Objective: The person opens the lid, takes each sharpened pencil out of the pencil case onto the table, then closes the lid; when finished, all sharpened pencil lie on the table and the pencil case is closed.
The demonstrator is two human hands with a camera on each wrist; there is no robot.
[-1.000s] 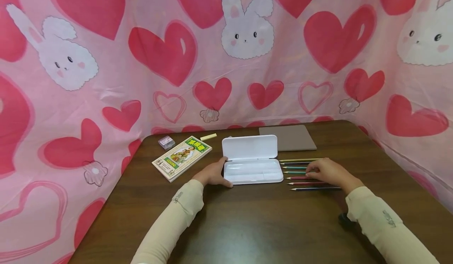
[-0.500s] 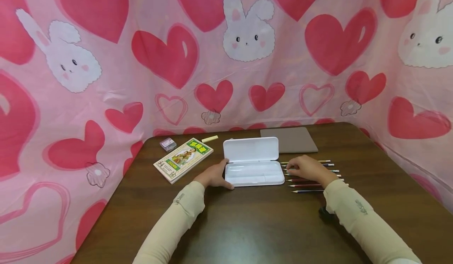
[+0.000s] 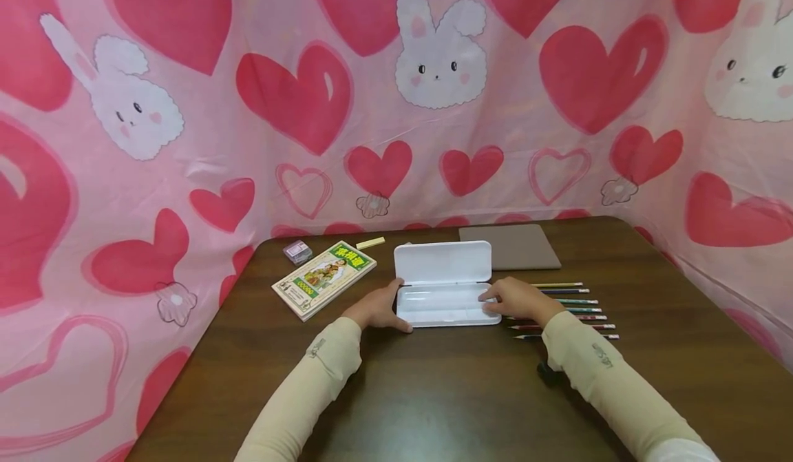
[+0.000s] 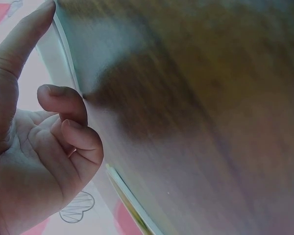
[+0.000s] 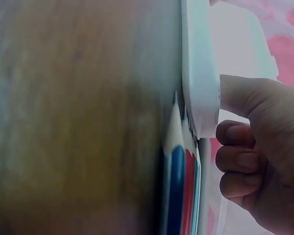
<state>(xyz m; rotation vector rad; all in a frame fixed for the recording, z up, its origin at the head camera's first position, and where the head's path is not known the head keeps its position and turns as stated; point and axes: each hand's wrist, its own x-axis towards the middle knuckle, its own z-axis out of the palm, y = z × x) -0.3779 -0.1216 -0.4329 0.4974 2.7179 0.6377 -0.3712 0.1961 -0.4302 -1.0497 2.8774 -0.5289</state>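
Observation:
A white pencil case (image 3: 442,262) stands with its lid raised; only the white tray shows inside. My left hand (image 3: 376,307) grips its left end, thumb at the front corner and a finger by the hinge. In the left wrist view that thumb (image 4: 27,36) lies along the case edge, other fingers curled. Over the right end reaches my right hand (image 3: 513,298), thumb and index inside the tray. The right wrist view hides those tips behind the case wall (image 5: 202,83); the remaining fingers are bent. Several pencils (image 3: 597,327) lie side by side under and behind this hand, points toward the case.
A booklet with a green title (image 3: 325,279) lies left of the case. Behind it are a small clear box (image 3: 298,251) and a yellow strip (image 3: 370,243). A flat grey-brown rectangle (image 3: 520,245) lies behind the case. Heart-patterned cloth (image 3: 372,118) surrounds the table.
My right hand has moved left from above the pencils to the inside of the case's right end. My left hand keeps its grip. The row of pencils has stayed in place.

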